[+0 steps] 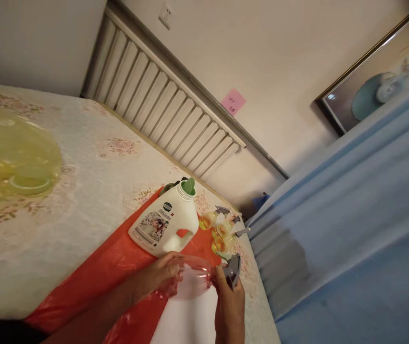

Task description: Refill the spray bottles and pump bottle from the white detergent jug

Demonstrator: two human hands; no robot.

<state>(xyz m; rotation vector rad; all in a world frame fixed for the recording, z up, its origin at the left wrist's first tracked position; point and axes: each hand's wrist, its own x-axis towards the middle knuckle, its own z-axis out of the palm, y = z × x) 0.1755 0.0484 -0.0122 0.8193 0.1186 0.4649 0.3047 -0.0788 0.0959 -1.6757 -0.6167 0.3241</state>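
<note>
A clear spray bottle (194,277) lies sideways between my hands, its dark grey trigger head (233,271) to the right. My left hand (166,271) is closed around its base end. Around the neck, just below the trigger head, the fingers of my right hand (230,302) are wrapped. Just beyond the bottle stands a white detergent jug (163,222) with a green pouring spout (189,186) and no cap on it. Several spray bottles (220,231) holding yellow liquid are grouped right of the jug.
Red plastic sheeting (118,260) and a white sheet (190,317) lie on the flowered tablecloth (93,191). A translucent yellow vessel or bag (14,143) is at the left. Behind the table are a radiator (168,95) and a wall; a blue curtain (347,215) hangs at the right.
</note>
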